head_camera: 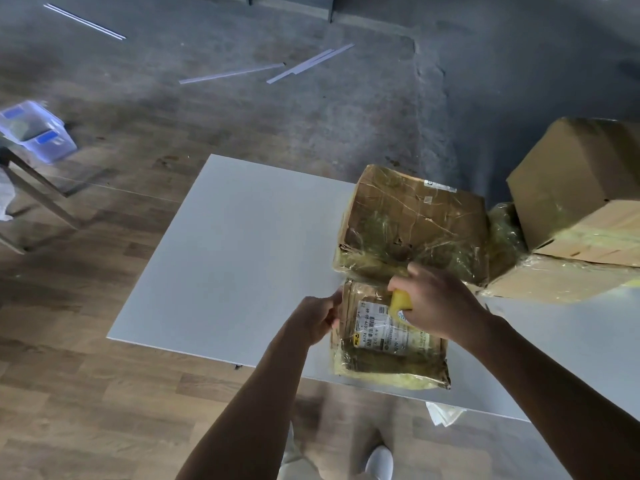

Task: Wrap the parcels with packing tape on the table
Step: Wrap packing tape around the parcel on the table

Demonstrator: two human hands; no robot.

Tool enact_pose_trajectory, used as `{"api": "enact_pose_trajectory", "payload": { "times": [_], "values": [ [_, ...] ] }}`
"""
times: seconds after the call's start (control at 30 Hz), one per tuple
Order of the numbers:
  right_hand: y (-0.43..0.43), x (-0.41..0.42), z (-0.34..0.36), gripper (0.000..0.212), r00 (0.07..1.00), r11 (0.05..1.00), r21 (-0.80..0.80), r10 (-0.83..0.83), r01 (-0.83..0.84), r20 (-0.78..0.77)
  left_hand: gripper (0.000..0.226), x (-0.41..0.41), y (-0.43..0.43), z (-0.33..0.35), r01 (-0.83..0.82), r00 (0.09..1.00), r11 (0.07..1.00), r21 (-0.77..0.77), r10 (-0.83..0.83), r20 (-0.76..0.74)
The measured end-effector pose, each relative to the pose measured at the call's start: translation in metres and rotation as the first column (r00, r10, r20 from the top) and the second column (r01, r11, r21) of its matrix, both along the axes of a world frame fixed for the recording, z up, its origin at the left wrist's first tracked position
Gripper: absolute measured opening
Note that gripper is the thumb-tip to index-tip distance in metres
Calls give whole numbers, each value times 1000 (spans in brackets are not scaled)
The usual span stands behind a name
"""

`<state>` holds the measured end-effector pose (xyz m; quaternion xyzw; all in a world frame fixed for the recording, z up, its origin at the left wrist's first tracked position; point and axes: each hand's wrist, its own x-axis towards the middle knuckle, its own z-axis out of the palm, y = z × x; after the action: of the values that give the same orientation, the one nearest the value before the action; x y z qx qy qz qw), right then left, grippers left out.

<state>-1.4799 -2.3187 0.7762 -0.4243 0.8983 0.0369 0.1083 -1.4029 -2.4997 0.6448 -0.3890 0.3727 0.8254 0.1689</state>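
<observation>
A flat brown parcel (388,344) with a white shipping label lies at the near edge of the white table (235,258), covered in shiny yellowish tape. My left hand (317,318) grips the parcel's left edge. My right hand (438,299) is over its top right and holds a yellow tape roll (401,299), mostly hidden by the fingers. Behind it stands a larger taped cardboard parcel (412,223).
A big cardboard box (581,192) sits on another taped box (554,282) at the table's right. On the floor lie several white strips (308,65), a clear plastic bin (36,133) at left and crumpled paper (443,412) under the table edge.
</observation>
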Motion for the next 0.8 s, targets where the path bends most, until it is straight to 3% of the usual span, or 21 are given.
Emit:
{"api": "enact_pose_trajectory", "payload": {
  "times": [0.07,0.17,0.37,0.47,0.5,0.57,0.63,0.67,0.7,0.8],
  "values": [
    [0,2,-1,39,1000,1000,6,5,-5,2,35,1,2,-3,50,999,992,120,-51,7],
    [-1,3,-4,39,1000,1000,12,5,-5,4,33,-1,2,-4,56,998,983,173,-60,18],
    [-1,1,-7,39,1000,999,33,18,-18,-11,42,1,11,2,98,995,987,127,-96,-21],
    [0,1,-7,39,1000,999,38,20,-19,-7,35,4,14,3,40,999,996,78,-40,3],
    [0,1,-6,38,1000,999,45,22,-21,-10,32,4,14,5,18,1000,999,33,-18,10],
    [0,1,-6,38,1000,998,56,20,-19,-20,28,0,13,10,-14,999,979,-205,24,44],
    [-1,1,-5,35,1000,998,64,22,-21,-21,21,-2,9,17,0,997,820,-573,43,61],
    [-2,1,-6,34,1000,997,69,21,-20,-21,13,-2,9,24,9,999,751,-660,19,35],
    [-3,1,-6,32,1000,997,71,17,-15,-21,7,-3,11,31,25,1000,712,-701,-26,10],
    [-4,1,-7,32,1000,998,57,11,-11,-14,24,-3,20,40,106,992,627,-772,-124,36]
  ]
}}
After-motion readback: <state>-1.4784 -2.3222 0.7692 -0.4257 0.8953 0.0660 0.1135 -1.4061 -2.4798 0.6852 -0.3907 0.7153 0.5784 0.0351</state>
